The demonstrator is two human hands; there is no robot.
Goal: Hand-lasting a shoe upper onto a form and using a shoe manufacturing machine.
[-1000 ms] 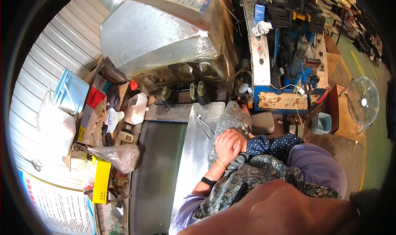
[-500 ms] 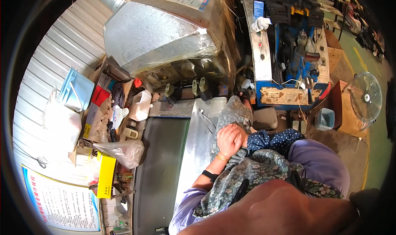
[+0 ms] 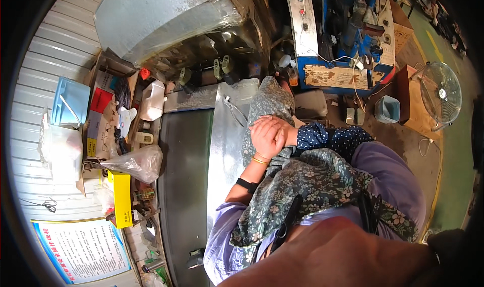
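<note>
My left hand (image 3: 267, 142) and my right hand (image 3: 288, 134) are clasped together over my lap, the fingers closed around each other. They rest on a dark floral apron (image 3: 312, 178) that covers my legs. A gold-coloured bracelet and a black wristband (image 3: 247, 185) circle my left wrist and forearm. A dark polka-dot sleeve (image 3: 322, 137) covers my right forearm. Between the hands I see no object, though the palms are hidden. Left of my lap runs a bare metal ledge (image 3: 222, 151) beside a dark conveyor belt (image 3: 184, 176).
Ahead stands a sheet-metal hood (image 3: 161, 20) over a machine. A blue machine (image 3: 348, 65) is at the front right, with a fan (image 3: 441, 94) and a blue-grey bin (image 3: 387, 109) beyond. At the left are a light-blue bucket (image 3: 70, 101), a yellow box (image 3: 121, 199) and a plastic bag (image 3: 138, 164).
The whole view has shifted, so the machines and shelf items sit higher and farther left. My hands stay clasped on my lap, with the fingers slightly rearranged.
</note>
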